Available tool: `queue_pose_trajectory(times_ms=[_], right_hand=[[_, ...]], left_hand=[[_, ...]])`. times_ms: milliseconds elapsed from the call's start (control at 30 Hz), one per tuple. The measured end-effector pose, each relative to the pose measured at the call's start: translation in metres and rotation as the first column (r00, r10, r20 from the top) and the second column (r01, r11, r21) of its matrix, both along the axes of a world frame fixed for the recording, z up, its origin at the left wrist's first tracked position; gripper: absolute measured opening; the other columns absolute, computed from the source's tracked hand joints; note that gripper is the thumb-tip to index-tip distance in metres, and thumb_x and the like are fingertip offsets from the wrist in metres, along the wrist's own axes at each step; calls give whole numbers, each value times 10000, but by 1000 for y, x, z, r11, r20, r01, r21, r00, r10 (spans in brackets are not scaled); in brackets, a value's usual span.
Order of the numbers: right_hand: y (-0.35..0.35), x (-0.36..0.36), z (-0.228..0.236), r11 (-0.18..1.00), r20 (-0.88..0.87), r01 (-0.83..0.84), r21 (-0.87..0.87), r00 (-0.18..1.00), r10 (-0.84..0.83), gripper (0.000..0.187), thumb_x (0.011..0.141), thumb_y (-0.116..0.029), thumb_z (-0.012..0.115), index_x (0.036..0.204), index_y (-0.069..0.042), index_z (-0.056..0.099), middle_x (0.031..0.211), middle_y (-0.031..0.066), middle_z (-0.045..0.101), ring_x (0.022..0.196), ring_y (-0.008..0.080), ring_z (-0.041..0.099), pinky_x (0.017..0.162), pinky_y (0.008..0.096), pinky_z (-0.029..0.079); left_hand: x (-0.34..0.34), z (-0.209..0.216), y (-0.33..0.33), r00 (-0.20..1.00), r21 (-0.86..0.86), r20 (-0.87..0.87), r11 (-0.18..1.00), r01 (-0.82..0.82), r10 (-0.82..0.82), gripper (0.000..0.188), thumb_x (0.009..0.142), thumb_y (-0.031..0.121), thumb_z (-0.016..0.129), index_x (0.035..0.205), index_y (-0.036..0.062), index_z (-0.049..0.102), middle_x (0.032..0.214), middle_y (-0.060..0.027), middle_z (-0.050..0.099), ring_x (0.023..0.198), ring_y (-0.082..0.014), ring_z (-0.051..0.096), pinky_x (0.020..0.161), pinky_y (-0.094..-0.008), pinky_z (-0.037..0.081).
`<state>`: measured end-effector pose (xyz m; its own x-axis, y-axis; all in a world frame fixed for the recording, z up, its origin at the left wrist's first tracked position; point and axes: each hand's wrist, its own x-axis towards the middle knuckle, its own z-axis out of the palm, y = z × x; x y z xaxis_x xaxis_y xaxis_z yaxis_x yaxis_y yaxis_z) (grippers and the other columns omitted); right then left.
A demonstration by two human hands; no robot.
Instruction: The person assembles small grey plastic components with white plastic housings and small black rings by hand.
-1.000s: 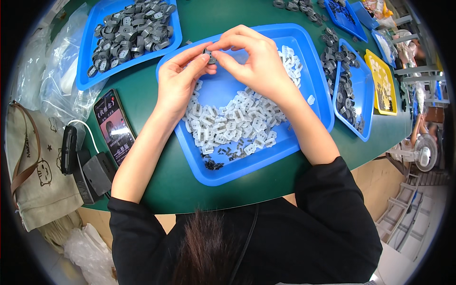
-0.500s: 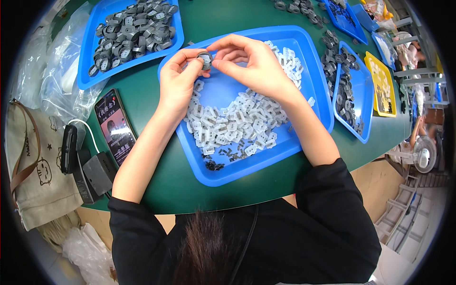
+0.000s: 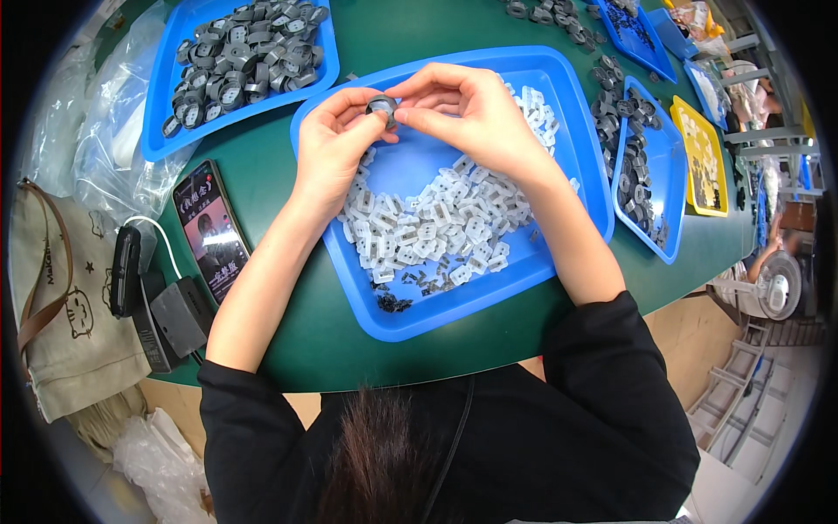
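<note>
A round dark grey plastic part (image 3: 381, 106) is pinched in the fingers of my left hand (image 3: 336, 140), above the far left side of a large blue tray (image 3: 476, 310). Thumb and forefinger of my right hand (image 3: 471, 113) close together at the part's right edge; whether they grip a small piece there is hidden. Under my hands the tray holds a heap of translucent white plastic pieces (image 3: 428, 223). Small black bits (image 3: 393, 303) lie in its near left corner.
A second blue tray (image 3: 157, 122) full of round grey parts stands far left. Right are loose grey parts (image 3: 602, 105), another blue tray (image 3: 668, 188) and a yellow tray (image 3: 717, 205). A phone (image 3: 212, 231), a black power bank (image 3: 127, 271) and a canvas bag (image 3: 83, 349) sit at left.
My right fingertips have come in against the round grey part, where a gap showed before. The part has turned slightly and moved a little to the right.
</note>
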<state>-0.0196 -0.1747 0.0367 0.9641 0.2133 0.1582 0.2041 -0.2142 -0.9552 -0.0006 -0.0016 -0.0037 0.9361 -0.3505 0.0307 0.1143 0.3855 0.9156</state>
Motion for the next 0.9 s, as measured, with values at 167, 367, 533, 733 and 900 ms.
queue_pose_trajectory(times_ms=[167, 367, 533, 733, 900], right_hand=[[-1, 0, -3, 995, -119, -24, 92, 992, 35, 200, 789, -111, 668, 955, 1, 661, 807, 86, 674, 756, 102, 644, 706, 239, 497], [1, 0, -3, 995, -145, -25, 98, 989, 39, 223, 779, -110, 677, 969, 5, 661, 803, 85, 676, 763, 97, 640, 705, 234, 495], [-1, 0, 1, 998, -146, -4, 59, 989, 13, 228, 770, -106, 684, 970, 2, 662, 800, 76, 676, 769, 93, 639, 714, 231, 492], [-4, 1, 1, 995, -153, -30, 96, 987, 45, 224, 770, -100, 686, 969, 0, 661, 803, 69, 676, 766, 81, 637, 716, 224, 489], [-2, 1, -1, 994, -154, -34, 103, 987, 49, 217, 771, -93, 690, 962, 6, 659, 816, 78, 676, 771, 84, 639, 716, 224, 493]], left_hand=[[-1, -2, 1, 1000, 78, -18, 997, 1, 1, 201, 818, 75, 626, 973, -42, 579, 876, -84, 627, 750, -129, 605, 694, -247, 506], [-2, -3, 1, 999, 143, -14, 989, -49, 52, 204, 823, 86, 626, 974, -44, 584, 869, -89, 631, 744, -133, 608, 696, -245, 505], [-2, 4, 0, 998, 10, -65, 1000, 10, -10, 205, 848, 100, 600, 988, -49, 582, 876, -92, 626, 771, -146, 616, 707, -263, 514], [-1, 3, 2, 993, -84, -98, 995, 61, -69, 199, 864, 104, 581, 996, -44, 578, 916, -93, 617, 801, -150, 616, 709, -285, 524], [-1, 0, 3, 995, -51, -82, 998, 49, -53, 193, 865, 104, 583, 994, -40, 576, 920, -92, 615, 805, -142, 614, 692, -283, 525]])
